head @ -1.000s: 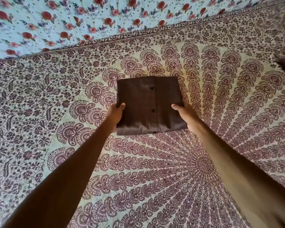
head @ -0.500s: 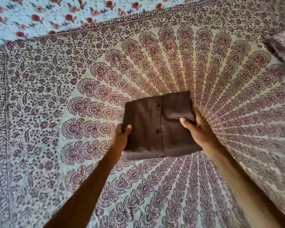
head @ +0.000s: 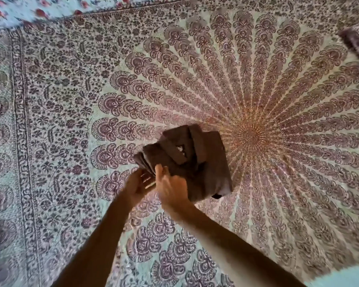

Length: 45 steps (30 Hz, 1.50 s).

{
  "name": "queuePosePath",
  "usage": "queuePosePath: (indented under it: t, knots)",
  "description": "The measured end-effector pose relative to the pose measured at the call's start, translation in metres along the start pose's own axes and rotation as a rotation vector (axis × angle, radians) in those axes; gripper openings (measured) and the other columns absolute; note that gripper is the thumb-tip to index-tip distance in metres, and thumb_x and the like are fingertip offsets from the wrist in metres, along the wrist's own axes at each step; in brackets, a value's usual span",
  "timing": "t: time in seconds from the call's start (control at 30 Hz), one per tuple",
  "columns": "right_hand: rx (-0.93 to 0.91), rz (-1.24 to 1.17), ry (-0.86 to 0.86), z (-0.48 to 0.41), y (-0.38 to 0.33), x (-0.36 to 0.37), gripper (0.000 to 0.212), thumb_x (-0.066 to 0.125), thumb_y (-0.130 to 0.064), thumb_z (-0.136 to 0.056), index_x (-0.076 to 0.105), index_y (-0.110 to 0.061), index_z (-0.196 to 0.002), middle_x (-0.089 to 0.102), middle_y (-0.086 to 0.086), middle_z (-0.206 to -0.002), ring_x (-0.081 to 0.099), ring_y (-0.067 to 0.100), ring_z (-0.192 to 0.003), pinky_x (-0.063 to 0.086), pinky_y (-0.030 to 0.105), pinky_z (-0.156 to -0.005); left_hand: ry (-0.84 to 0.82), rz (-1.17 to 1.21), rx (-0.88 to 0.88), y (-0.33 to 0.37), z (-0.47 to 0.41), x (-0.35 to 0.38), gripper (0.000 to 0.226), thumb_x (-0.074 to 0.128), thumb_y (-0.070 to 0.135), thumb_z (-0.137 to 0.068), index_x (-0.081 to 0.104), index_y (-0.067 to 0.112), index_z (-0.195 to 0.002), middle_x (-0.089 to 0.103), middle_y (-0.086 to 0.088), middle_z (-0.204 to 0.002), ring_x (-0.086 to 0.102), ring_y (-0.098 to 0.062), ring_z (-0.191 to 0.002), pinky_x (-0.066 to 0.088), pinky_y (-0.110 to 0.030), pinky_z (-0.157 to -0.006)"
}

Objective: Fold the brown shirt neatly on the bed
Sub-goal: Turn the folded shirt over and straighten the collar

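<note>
Head view: left hand (head: 137,184) sits at the near-left edge of the brown shirt (head: 197,162), fingers spread, palm up; whether that grip holds cloth I cannot tell. Just beside it, right hand (head: 171,190) pinches the shirt's near edge. The folded shirt lies on the patterned bed (head: 71,100), left of the bedspread's sunburst centre (head: 250,137).
</note>
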State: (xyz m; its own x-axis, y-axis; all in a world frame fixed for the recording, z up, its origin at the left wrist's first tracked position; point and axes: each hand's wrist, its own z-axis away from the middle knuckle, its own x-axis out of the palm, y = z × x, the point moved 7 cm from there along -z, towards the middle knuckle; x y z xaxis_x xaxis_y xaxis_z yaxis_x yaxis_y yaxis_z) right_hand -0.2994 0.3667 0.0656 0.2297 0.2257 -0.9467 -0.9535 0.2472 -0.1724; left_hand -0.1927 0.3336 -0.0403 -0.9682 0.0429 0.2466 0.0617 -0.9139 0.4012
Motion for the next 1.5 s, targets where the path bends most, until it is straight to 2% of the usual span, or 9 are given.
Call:
queuePosePath:
  t: [0.1,0.2,0.3,0.47,0.6,0.83,1.13,1.23,1.5]
  knots:
    - [0.017,-0.052,-0.078,0.003,-0.008,0.035,0.038,0.042,-0.013,-0.086,0.057,-0.015,-0.121,0.071,0.005,-0.101,0.069,0.02,-0.057,0.045,0.025,-0.044,0.066,0.043,0.004,-0.003,-0.007,-0.027,0.045,0.026,0.04,-0.103,0.058,0.011,-0.089,0.072,-0.005,-0.07,0.069,-0.018,-0.065,0.053,-0.035,-0.066]
    - [-0.078,-0.192,-0.26,0.006,-0.013,0.053,0.046,0.043,-0.033,-0.098,0.035,-0.011,-0.137,0.048,0.014,-0.139,0.067,0.036,-0.092,0.051,0.04,-0.069,0.065,-0.02,0.043,0.003,-0.006,-0.033,0.039,0.038,0.043,-0.1,0.062,0.012,-0.096,0.07,-0.007,-0.083,0.064,-0.021,-0.078,0.05,-0.037,-0.071]
    - [-0.071,-0.396,-0.214,0.008,0.013,0.032,0.045,0.044,-0.055,-0.094,0.05,-0.022,-0.124,0.067,0.002,-0.117,0.067,0.026,-0.097,0.054,0.038,-0.077,0.045,-0.19,0.108,0.006,0.0,-0.02,0.021,0.058,0.029,-0.093,0.065,0.01,-0.102,0.071,-0.006,-0.09,0.065,-0.019,-0.079,0.054,-0.03,-0.06]
    - [0.414,-0.494,0.298,0.01,0.145,-0.006,0.016,0.06,-0.027,-0.092,0.063,-0.016,-0.104,0.068,-0.005,-0.09,0.064,0.011,-0.077,0.042,0.013,-0.06,0.356,-0.386,0.236,0.003,-0.005,-0.02,0.03,0.075,0.014,-0.08,0.06,0.007,-0.104,0.068,-0.02,-0.105,0.067,-0.031,-0.089,0.057,-0.046,-0.081]
    - [0.822,-0.678,0.026,0.01,0.221,0.046,0.039,0.065,-0.039,-0.087,0.061,-0.003,-0.101,0.061,0.011,-0.085,0.062,0.031,-0.086,0.034,0.028,-0.061,0.491,-0.523,0.352,0.005,0.003,-0.016,0.027,0.07,0.017,-0.085,0.059,0.009,-0.107,0.069,-0.015,-0.101,0.066,-0.03,-0.09,0.056,-0.045,-0.081]
    - [0.456,-0.839,0.03,-0.016,0.187,0.045,0.024,0.062,-0.029,-0.09,0.066,-0.005,-0.088,0.055,0.003,-0.062,0.045,0.015,-0.055,0.027,0.018,-0.044,0.457,-0.671,0.343,0.038,-0.011,-0.034,0.034,0.071,0.015,-0.082,0.062,0.013,-0.115,0.068,-0.011,-0.103,0.064,-0.028,-0.092,0.055,-0.041,-0.084]
    - [0.561,-0.917,0.163,-0.018,0.192,0.052,0.033,0.067,-0.036,-0.087,0.062,-0.006,-0.076,0.058,0.004,-0.062,0.045,0.012,-0.054,0.029,0.023,-0.048,0.743,-0.844,0.614,0.059,0.015,-0.009,0.051,0.072,0.018,-0.081,0.045,0.007,-0.123,0.05,-0.014,-0.124,0.049,-0.028,-0.106,0.044,-0.041,-0.086]
    - [0.58,-1.1,0.072,-0.031,0.187,0.052,0.022,0.071,-0.034,-0.084,0.071,-0.012,-0.085,0.068,0.005,-0.071,0.056,0.014,-0.062,0.038,0.026,-0.055,0.754,-0.878,0.479,0.057,0.002,-0.017,0.047,0.067,0.041,-0.083,0.055,0.009,-0.115,0.06,-0.014,-0.116,0.053,-0.032,-0.111,0.041,-0.052,-0.098]
    - [0.591,-1.667,-0.359,-0.062,0.158,0.052,0.024,0.055,-0.022,-0.097,0.066,-0.007,-0.111,0.072,0.01,-0.11,0.069,0.02,-0.094,0.055,0.03,-0.079,0.542,-0.643,0.469,0.08,-0.018,-0.03,0.024,0.054,0.033,-0.096,0.06,0.016,-0.08,0.06,-0.01,-0.083,0.055,-0.022,-0.078,0.039,-0.028,-0.065]
